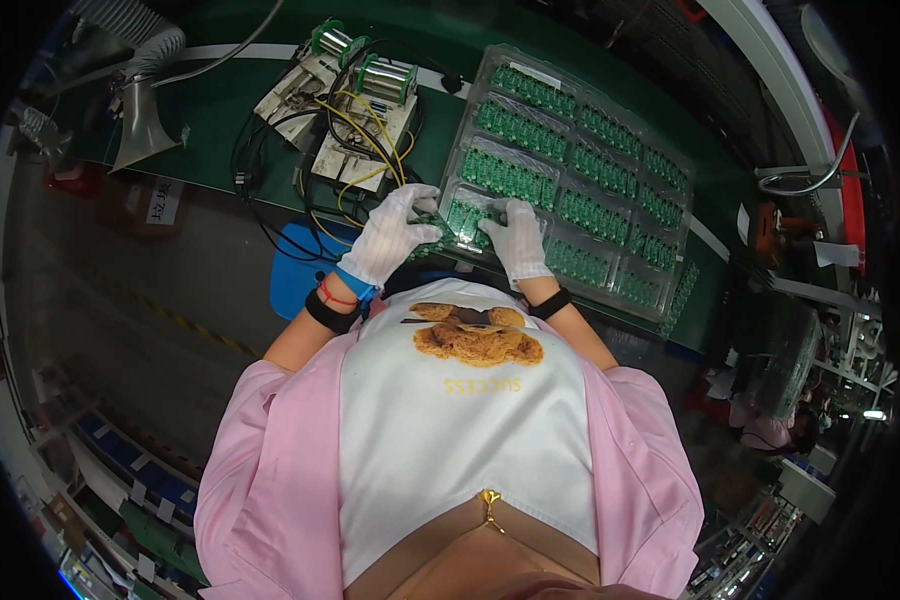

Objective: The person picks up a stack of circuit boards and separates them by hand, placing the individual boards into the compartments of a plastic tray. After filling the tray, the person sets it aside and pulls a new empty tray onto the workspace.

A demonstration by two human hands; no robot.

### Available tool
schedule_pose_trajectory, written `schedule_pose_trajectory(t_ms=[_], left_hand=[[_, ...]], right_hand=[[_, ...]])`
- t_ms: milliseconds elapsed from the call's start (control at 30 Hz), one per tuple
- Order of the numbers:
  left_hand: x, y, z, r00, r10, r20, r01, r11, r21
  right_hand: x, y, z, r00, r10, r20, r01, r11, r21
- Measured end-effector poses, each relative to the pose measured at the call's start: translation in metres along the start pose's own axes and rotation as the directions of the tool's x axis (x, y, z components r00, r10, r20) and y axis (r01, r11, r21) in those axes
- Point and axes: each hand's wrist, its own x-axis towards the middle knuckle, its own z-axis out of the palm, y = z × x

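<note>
A clear plastic tray (562, 135) with several compartments of small green circuit boards (510, 176) lies at a slant on the bench. At its near left corner my left hand (392, 238), in a white glove, has its thumb and fingers curled round small green circuit boards (430, 236). My right hand (519, 242), gloved too, bends over the near left compartment. Its thumb and fingertips close on the circuit boards (467, 220) there; the exact grip is partly hidden.
Beyond my left hand stand two soldering feeder units (353, 165) with solder wire spools (385, 78) and tangled black and yellow cables (358, 128). A fume extraction nozzle (144, 125) hangs at the far left. A blue stool (300, 270) is below the bench (202, 160).
</note>
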Motion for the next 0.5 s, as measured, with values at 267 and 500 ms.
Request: schedule_pose_trajectory(t_ms=[267,500], left_hand=[[0.003,0.016,0.032,0.921,0.385,-0.049,-0.373,0.913,0.168],[0.004,0.000,0.014,0.794,0.510,0.330,-0.607,0.690,0.394]], right_hand=[[0.009,-0.058,-0.060,0.936,-0.124,0.330,-0.022,0.913,0.407],[-0.001,-0.042,-0.064,0.960,-0.230,0.159,0.157,0.914,0.374]])
